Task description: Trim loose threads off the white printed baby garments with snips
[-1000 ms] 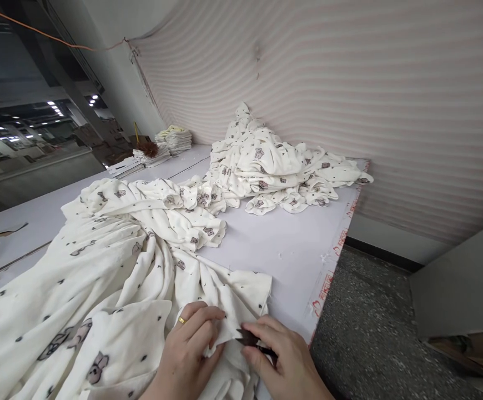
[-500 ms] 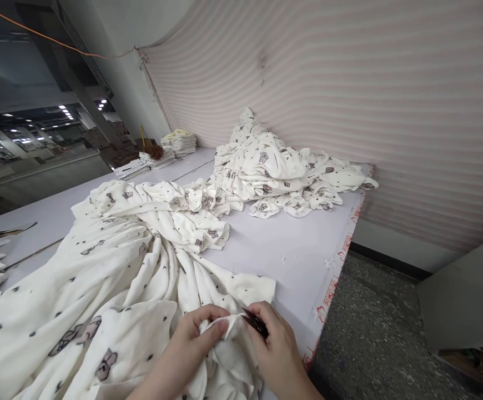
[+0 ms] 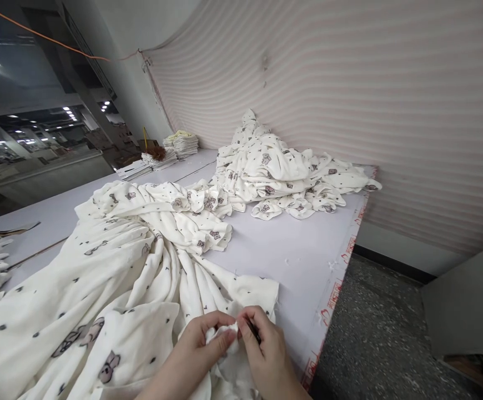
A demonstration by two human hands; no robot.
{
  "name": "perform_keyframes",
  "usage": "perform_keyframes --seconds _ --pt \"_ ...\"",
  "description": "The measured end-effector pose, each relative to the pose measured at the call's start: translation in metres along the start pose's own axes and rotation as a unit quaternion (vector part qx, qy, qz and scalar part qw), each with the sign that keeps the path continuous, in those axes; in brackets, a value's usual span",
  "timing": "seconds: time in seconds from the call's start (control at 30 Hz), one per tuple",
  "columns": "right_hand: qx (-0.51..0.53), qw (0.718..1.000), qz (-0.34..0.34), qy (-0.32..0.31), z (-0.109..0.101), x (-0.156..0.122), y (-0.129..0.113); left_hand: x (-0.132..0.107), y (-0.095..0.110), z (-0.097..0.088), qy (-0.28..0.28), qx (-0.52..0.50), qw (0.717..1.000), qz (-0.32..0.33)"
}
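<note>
White fabric (image 3: pixel 112 266) printed with grey bears and dots lies in gathered folds across the near side of the table. My left hand (image 3: pixel 208 341) pinches an edge of it between thumb and forefinger. Close against it, my right hand (image 3: pixel 264 350) is closed around small dark thread snips (image 3: pixel 253 330), mostly hidden in the palm. The right thumb and fingertip meet at the same fabric edge; whether they pinch cloth or a thread there is too small to tell.
A heap of the same printed fabric (image 3: pixel 266 166) sits at the far end of the table (image 3: pixel 291 244) by the striped wall covering (image 3: pixel 350 100). Folded stacks (image 3: pixel 181 143) stand at the back left. Speckled floor (image 3: pixel 370 316) lies beyond the table's right edge.
My right hand has moved slightly left, up to my left fingertips. The snips' blades, which pointed at the fabric edge before, are now drawn back into the hand.
</note>
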State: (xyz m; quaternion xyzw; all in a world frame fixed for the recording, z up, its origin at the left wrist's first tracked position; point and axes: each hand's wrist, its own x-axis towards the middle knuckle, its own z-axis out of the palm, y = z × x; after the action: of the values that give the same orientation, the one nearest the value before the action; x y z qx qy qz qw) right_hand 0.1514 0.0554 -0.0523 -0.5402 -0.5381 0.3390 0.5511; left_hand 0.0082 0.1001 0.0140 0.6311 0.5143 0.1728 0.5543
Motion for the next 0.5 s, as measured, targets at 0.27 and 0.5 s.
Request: perform_keyframes --seconds 0.27,0.5 --pt "0.042 0.999 0.020 0.013 -0.012 -0.006 -0.003 0.001 -0.007 0.006 0.049 -0.103 0.993 0.014" --pt "0.048 0.998 0.041 -0.017 -0.012 0.003 -0.011 0.004 -0.014 0.001 0.011 -0.043 0.998 0.045"
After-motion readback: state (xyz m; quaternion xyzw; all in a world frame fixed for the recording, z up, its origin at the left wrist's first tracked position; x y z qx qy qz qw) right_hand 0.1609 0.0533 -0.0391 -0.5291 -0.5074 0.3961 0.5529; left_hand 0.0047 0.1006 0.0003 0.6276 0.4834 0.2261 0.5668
